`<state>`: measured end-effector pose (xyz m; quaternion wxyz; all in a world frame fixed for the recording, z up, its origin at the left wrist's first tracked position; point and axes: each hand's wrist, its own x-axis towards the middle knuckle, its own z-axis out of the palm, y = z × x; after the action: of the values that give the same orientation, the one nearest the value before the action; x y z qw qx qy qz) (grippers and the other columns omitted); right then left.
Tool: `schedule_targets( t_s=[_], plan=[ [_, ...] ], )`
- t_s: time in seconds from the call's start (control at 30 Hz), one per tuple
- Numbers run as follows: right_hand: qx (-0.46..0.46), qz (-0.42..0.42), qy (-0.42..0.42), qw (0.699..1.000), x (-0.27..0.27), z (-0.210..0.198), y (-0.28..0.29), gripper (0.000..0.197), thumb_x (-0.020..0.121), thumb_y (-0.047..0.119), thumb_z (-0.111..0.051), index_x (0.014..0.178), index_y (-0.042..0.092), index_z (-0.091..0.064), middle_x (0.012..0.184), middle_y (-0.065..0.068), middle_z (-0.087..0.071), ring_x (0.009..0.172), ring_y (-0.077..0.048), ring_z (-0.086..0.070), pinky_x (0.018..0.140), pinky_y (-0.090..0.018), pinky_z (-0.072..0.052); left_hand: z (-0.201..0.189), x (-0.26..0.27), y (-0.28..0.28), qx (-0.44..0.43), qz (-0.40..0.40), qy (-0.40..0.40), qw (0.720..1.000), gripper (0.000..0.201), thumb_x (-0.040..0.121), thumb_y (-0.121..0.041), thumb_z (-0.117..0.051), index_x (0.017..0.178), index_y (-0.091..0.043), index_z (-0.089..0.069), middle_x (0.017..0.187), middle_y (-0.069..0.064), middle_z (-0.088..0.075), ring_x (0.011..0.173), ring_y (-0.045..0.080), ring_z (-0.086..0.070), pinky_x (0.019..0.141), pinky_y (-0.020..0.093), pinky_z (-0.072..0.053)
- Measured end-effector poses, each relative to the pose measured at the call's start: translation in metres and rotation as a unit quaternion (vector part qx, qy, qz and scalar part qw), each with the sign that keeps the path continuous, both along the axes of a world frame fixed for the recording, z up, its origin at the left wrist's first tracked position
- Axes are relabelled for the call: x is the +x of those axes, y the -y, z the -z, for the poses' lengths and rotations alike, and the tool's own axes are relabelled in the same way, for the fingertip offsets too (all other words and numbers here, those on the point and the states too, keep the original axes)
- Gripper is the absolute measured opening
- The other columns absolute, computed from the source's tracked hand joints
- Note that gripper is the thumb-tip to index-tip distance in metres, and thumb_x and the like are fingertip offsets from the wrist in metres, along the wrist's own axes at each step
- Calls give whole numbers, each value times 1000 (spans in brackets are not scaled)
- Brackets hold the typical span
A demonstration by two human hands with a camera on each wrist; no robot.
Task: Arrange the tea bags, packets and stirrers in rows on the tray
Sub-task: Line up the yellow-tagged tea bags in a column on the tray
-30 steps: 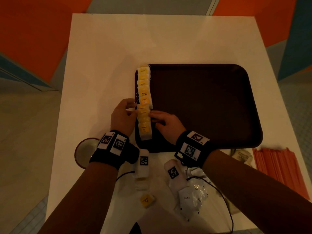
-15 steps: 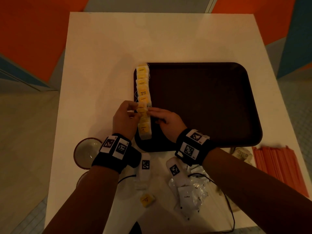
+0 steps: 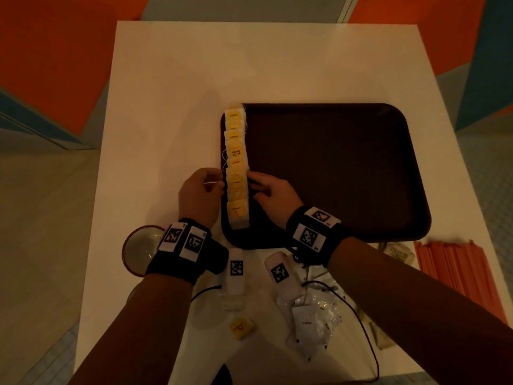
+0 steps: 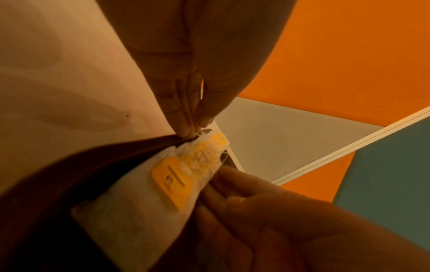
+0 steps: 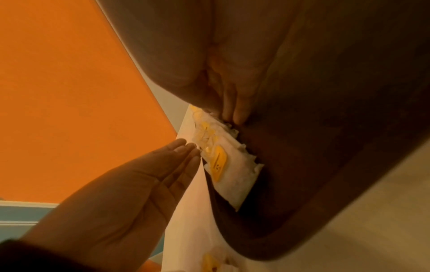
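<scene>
A row of overlapping tea bags (image 3: 236,162) with yellow tags runs along the left edge of the dark brown tray (image 3: 333,168). My left hand (image 3: 218,180) presses straight fingers against the row's left side, at the tray rim (image 4: 93,156). My right hand (image 3: 255,182) touches the row's right side from inside the tray. The wrist views show both sets of fingers (image 4: 186,127) (image 5: 232,112) against the nearest tea bag (image 4: 172,184) (image 5: 232,171), and neither hand holds anything. One loose tea bag (image 3: 241,327) lies on the table near me.
Orange stirrers (image 3: 458,273) lie in a bundle at the table's right edge, a brown packet (image 3: 397,252) beside them. White coffee packets in clear plastic (image 3: 308,323) sit under my right forearm. A red-rimmed bowl (image 3: 138,250) stands left of the tray.
Both hands have slid a little farther up along the sides of the tea bag row. The row itself has stayed in place.
</scene>
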<state>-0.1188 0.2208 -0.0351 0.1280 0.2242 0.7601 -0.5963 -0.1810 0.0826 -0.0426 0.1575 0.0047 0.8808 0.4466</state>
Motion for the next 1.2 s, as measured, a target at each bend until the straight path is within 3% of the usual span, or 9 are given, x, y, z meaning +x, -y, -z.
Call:
schedule_targets(
  t_s=[0.07, 0.17, 0.4, 0.57, 0.63, 0.77, 0.93, 1.13, 1.2],
  plan=[
    [36, 14, 21, 999, 4, 1, -3, 50, 87, -8, -43, 132, 13, -47, 138, -5, -47, 120, -16, -52, 103, -28, -41, -1, 6, 4, -14, 4, 6, 1000, 19, 88, -10, -57, 104, -15, -64, 105, 1, -66, 87, 11, -59, 81, 25, -47],
    [-9, 41, 49, 998, 10, 4, -4, 49, 88, -8, -42, 133, 11, -46, 137, -7, -48, 118, -18, -53, 102, -37, -45, -4, 19, 10, -16, 28, 25, 999, 22, 90, -10, -53, 109, -14, -62, 111, 4, -65, 93, 16, -61, 87, 32, -51],
    [-58, 20, 9, 998, 11, 4, 9, 49, 86, -9, -44, 131, 12, -49, 128, -9, -57, 117, -18, -56, 103, -36, -43, -7, 37, 1, -6, 42, 42, 998, 30, 93, -14, -49, 122, -13, -57, 123, 6, -60, 104, 17, -58, 87, 27, -46],
    [-20, 73, 25, 997, -1, 5, 4, 56, 88, -8, -42, 140, 10, -34, 144, -8, -41, 132, -19, -41, 111, -37, -34, -13, 28, 1, -5, 19, -8, 1000, 34, 93, -7, -45, 125, -10, -54, 127, 9, -58, 115, 20, -54, 90, 18, -35],
    [-38, 49, 14, 998, -6, 2, 5, 56, 89, -5, -43, 141, 11, -32, 140, -1, -43, 129, -14, -41, 111, -33, -33, -16, 22, -2, 8, 19, -8, 1000, 36, 94, -7, -44, 129, -9, -51, 130, 10, -56, 118, 20, -51, 90, 15, -33],
    [-55, 17, -8, 998, -11, -4, 13, 49, 89, 6, -50, 135, 20, -42, 127, 0, -55, 116, -14, -53, 103, -33, -41, -20, 16, -13, 95, 24, 42, 994, 38, 93, -5, -41, 129, -13, -51, 116, -1, -57, 106, 11, -52, 89, 22, -39],
    [-33, 43, -10, 998, -18, -6, 4, 51, 90, 4, -48, 139, 8, -34, 138, -15, -46, 123, -20, -46, 98, -24, -34, -19, 10, -19, 125, 39, 56, 990, 33, 93, -10, -40, 121, -20, -56, 104, -8, -58, 92, 8, -57, 91, 33, -48],
    [-47, 11, -35, 998, -32, -9, 3, 50, 89, 6, -51, 137, 14, -40, 133, -8, -52, 113, -11, -49, 101, -28, -40, -15, -2, -22, 108, 59, 53, 991, 38, 93, -16, -41, 128, -24, -52, 110, -1, -62, 99, 17, -59, 94, 41, -49],
    [-36, 5, -34, 999, -39, -6, 0, 52, 88, 4, -50, 138, 16, -39, 134, -8, -51, 118, -15, -50, 102, -29, -40, -15, -6, -20, 113, 58, 54, 990, 39, 93, -14, -40, 130, -23, -51, 120, -1, -60, 106, 15, -57, 94, 32, -48]
  ],
)
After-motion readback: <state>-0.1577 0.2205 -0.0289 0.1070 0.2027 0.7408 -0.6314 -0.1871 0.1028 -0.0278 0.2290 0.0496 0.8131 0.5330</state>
